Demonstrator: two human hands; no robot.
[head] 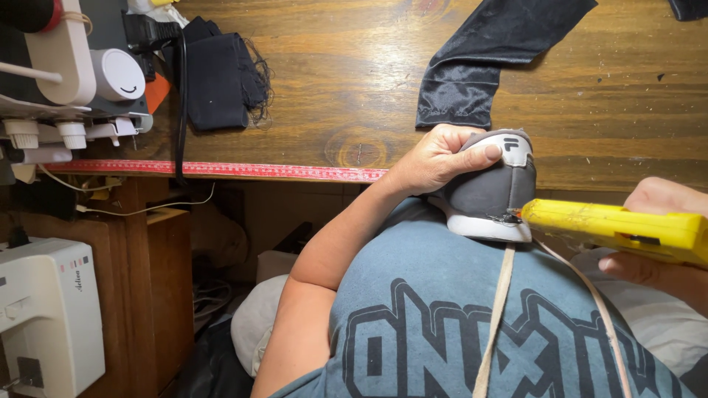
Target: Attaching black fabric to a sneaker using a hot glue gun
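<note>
My left hand [441, 156] grips the heel of a grey sneaker [493, 193] with a white sole, held against my chest at the table's front edge. My right hand [656, 236] holds a yellow glue gun [616, 227] at the right. Its nozzle touches the shoe's heel just above the white sole. A beige strap [500, 295] hangs down from the shoe over my blue printed shirt.
On the wooden table [354, 88] lie a shiny black fabric strip [479, 66] and a folded black cloth [217, 74]. A red measuring tape [221, 169] runs along the table edge. A white sewing machine [44, 317] stands low left, and a white machine [66, 74] sits top left.
</note>
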